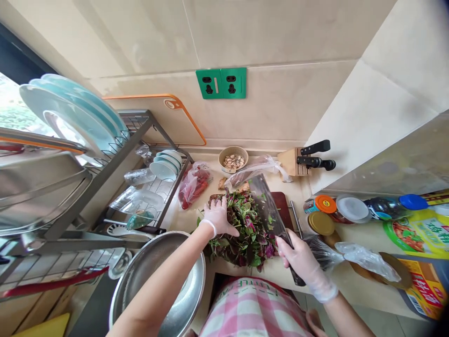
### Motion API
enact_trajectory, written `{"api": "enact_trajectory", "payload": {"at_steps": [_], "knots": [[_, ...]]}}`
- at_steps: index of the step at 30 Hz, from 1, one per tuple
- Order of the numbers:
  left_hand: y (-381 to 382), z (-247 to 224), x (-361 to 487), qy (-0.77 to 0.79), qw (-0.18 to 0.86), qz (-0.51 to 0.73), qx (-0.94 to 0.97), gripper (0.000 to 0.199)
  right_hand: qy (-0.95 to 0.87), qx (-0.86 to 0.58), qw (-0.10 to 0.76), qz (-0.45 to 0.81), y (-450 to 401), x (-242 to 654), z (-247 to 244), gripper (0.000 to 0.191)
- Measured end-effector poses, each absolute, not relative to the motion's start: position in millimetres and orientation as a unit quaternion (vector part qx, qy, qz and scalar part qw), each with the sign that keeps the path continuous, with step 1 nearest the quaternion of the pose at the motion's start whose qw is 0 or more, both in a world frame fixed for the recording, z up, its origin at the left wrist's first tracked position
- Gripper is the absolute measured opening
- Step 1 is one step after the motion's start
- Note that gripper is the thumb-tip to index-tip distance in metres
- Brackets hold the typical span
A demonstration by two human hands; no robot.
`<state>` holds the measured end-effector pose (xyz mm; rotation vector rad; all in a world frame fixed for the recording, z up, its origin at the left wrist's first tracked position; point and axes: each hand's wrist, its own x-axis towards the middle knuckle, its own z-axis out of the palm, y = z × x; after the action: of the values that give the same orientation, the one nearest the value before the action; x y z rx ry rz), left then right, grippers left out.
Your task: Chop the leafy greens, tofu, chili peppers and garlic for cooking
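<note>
Gloved and spread wide, the left hand (pixel 220 220) rested on the leafy greens (pixel 246 229), heaped over a reddish-brown board (pixel 282 207) right of a metal bowl (pixel 187 288). To their right, the gloved right hand (pixel 298 257) gripped a cleaver (pixel 267 203) flecked with green.

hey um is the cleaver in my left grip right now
No, the right grip holds the cleaver by its handle, while the left grip lies spread on the leafy greens.
</note>
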<state>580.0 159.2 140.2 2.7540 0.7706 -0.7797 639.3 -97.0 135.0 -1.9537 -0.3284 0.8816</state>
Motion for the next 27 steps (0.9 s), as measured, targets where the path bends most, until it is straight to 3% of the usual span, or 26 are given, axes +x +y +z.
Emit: {"api": "enact_trajectory", "payload": {"at_steps": [5, 11, 19, 27], "knots": [[126.1, 157.3, 603.8, 0.206, 0.085, -0.189, 0.956, 0.142, -0.003, -0.793, 0.49, 0.363, -137.8, 654.3, 114.8, 0.03], [71.7, 121.2, 640.7, 0.263, 0.14, -0.222, 0.928, 0.135, 0.082, -0.733, 0.548, 0.394, -160.3, 645.6, 71.1, 0.028], [54.6, 97.1, 653.2, 0.296, 0.148, -0.201, 0.922, 0.111, 0.043, -0.684, 0.569, 0.454, -151.1, 650.7, 42.9, 0.032], [49.0, 102.0, 662.9, 0.313, 0.184, -0.132, 0.923, 0.086, -0.02, -0.64, 0.572, 0.512, -123.2, 651.0, 49.2, 0.031]]}}
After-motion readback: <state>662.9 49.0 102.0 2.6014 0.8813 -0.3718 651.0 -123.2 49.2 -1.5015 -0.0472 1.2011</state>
